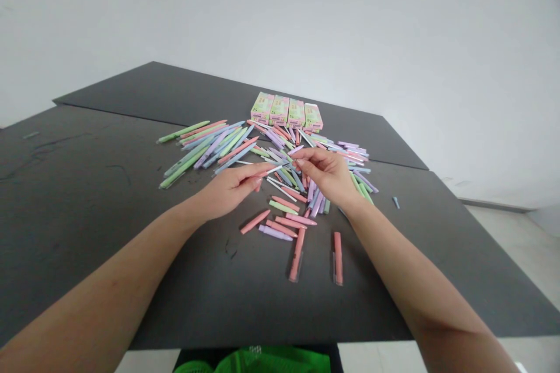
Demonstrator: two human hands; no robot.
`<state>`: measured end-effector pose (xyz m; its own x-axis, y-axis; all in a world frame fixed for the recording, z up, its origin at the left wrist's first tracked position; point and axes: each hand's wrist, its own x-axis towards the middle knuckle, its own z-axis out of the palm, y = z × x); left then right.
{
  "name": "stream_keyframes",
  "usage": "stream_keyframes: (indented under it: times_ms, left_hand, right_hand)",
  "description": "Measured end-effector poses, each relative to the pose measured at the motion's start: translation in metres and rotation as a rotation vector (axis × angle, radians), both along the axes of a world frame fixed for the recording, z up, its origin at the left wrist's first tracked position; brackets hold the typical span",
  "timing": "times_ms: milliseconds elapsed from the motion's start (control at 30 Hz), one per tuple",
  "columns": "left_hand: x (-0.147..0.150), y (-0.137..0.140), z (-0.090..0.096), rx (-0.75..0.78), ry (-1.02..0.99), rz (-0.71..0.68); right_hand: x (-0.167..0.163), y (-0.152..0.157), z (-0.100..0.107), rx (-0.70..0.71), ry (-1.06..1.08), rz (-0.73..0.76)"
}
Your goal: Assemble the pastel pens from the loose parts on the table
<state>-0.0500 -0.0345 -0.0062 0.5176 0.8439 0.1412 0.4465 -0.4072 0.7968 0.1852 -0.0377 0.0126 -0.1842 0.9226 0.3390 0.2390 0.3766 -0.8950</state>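
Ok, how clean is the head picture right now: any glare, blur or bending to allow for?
Head view: soft, even light, no harsh glare on the dark table; head view: small print on the boxes too soft to read, and fine detail between left hand and right hand unclear; head view: wide-angle stretch, forearms looming large.

The person's left hand (pixel 231 191) and right hand (pixel 329 173) are bare, as are the left forearm (pixel 135 268) and right forearm (pixel 402 262), which taper towards the hands, while at the lower edge a creased, bright green garment (pixel 280 362) with a small white marking (pixel 255 349) shows, bordered by dark cloth (pixel 335 355) on both sides
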Motion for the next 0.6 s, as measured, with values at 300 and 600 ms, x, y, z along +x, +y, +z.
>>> stream_keyframes:
  times_ms: [300, 600]
  left_hand:
    - [0.0000, 0.0001, 0.0009, 0.015, 0.010, -0.023]
    - [-0.0001, -0.0002, -0.0002, 0.029, 0.012, -0.020]
  right_hand:
    - [-0.0001, -0.0004, -0.0033, -0.004, -0.046, 0.036]
    - [0.0014, -0.0002, -0.0042, 0.001, -0.087, 0.023]
